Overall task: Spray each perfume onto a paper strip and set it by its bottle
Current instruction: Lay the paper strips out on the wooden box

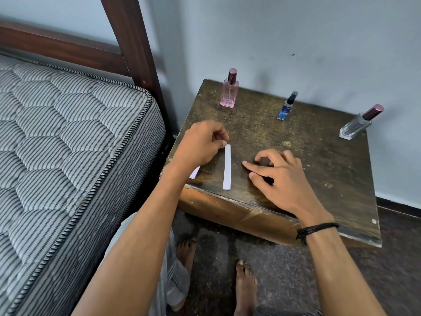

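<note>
Forearms (pixel 141 242) cross the desk's (pixel 319 169) 6 o'clock edge. Right hand (pixel 280 176): fingers loosely bent, holding nothing. Left hand (pixel 200 142): curled at the paper strip's (pixel 227 167) 12 o'clock end; grip cannot be confirmed. Second strip (pixel 194 173) at the 8 o'clock edge. Pink bottle (pixel 229 92), blue bottle (pixel 286 108) and clear bottle (pixel 357 124) line the far edge; bare wood between.

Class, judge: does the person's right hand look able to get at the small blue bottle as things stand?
Probably yes. The right hand holds nothing, and only bare table top lies between it and the blue bottle; the pink bottle and clear bottle stand aside.
</note>
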The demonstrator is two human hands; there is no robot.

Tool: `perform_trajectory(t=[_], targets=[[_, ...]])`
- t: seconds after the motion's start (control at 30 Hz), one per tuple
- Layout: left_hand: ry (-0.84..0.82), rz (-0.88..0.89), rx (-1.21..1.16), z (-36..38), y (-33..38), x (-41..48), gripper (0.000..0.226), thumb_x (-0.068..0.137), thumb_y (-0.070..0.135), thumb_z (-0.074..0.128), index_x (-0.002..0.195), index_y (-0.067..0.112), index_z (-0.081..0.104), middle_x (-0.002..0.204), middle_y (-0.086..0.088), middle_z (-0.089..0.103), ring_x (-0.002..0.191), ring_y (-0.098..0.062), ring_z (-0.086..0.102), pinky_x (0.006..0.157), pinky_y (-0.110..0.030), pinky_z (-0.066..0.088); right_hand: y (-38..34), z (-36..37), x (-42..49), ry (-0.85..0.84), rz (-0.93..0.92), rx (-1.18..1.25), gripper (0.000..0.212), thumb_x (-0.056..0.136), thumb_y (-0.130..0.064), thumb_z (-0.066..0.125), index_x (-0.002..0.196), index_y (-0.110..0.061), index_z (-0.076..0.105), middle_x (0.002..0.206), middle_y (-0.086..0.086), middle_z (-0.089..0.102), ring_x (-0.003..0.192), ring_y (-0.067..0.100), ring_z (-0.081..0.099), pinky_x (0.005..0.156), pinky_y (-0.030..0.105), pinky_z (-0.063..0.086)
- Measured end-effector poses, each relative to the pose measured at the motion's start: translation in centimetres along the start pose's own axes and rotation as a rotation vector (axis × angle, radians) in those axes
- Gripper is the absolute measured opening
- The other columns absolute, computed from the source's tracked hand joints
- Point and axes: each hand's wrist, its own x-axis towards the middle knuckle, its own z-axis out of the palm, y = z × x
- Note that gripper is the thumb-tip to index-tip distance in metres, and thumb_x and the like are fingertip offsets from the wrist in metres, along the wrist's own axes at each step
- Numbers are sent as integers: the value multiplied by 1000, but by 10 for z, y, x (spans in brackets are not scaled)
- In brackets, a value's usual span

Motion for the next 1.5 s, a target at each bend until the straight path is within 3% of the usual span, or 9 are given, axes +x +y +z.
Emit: perform_trajectory(t=[0.17, 0.33, 0.5, 0.63, 0.8, 0.9, 1.13, 1.4, 1.5], targets=[[-56, 48, 69, 0, -6, 2, 7, 83, 23, 81, 88, 23, 76, 86, 10, 67, 94, -16, 58, 93, -37, 48, -7, 0, 0, -94, 21, -126, 50, 97, -68, 30, 137, -56, 57, 135, -23, 40, 105, 9, 23, 85, 31, 13], [-126, 60, 188, 0, -7, 0, 20, 79, 40, 83, 97, 35, 74, 104, 12, 59, 110, -14, 36, 93, -33, 28, -5, -7, 2, -185, 18, 61, 47, 89, -79, 34, 106, -60, 74, 138, -39, 37, 120, 6, 26, 96, 32, 14], [-147, 70, 211, 0, -5, 0, 21, 80, 41, 81, 100, 40, 73, 107, 17, 52, 115, -14, 34, 92, -33, 22, 4, -13, 1, -102, 65, 429, 31, 94, -34, 68, 66, -26, 80, 120, -31, 65, 122, 4, 47, 111, 40, 28], [-145, 70, 205, 1, -6, 2, 22, 84, 37, 79, 105, 39, 74, 111, 16, 54, 120, -18, 36, 94, -34, 24, -4, -4, 2, 202, 136, 395, 12, 95, -35, 70, 101, -26, 74, 122, -18, 65, 124, 7, 52, 112, 47, 39], [-146, 72, 193, 0, -6, 2, 24, 84, 38, 79, 107, 37, 74, 111, 16, 53, 122, -19, 37, 98, -36, 27, -17, 13, 10, 147, 282, 113, 68, 98, -64, 49, 153, -27, 36, 162, 2, 32, 155, 23, 20, 125, 53, 21], [-127, 62, 153, -1, -7, 2, 22, 86, 37, 78, 107, 35, 74, 116, 14, 60, 124, -19, 38, 99, -36, 27, -23, 21, 10, 134, 358, 14, 75, 98, -67, 43, 158, -25, 25, 166, 5, 26, 158, 25, 11, 127, 53, 13], [-114, 37, 136, -2, -9, 4, 19, 88, 31, 76, 107, 33, 74, 116, 14, 62, 126, -19, 40, 101, -37, 28, -26, 15, 18, 77, 428, 95, 94, 85, -74, 59, 158, -34, 17, 169, -2, 17, 159, 22, 3, 128, 50, 4], [31, 37, 25, -2, -13, 6, 10, 90, 28, 75, 100, 27, 76, 98, 15, 64, 118, -22, 48, 104, -47, 40, -18, 3, 17, -204, 362, 167, 128, 64, -80, 75, 159, -48, -4, 170, -16, -12, 153, 11, -29, 120, 46, -25], [118, 37, 2, -4, -12, 7, 10, 91, 25, 73, 100, 25, 76, 103, 10, 68, 112, -24, 51, 102, -42, 41, -13, -9, 17, -283, 319, 315, 117, 60, -73, 82, 154, -56, 15, 166, -25, 3, 153, 3, -24, 118, 45, -29]])
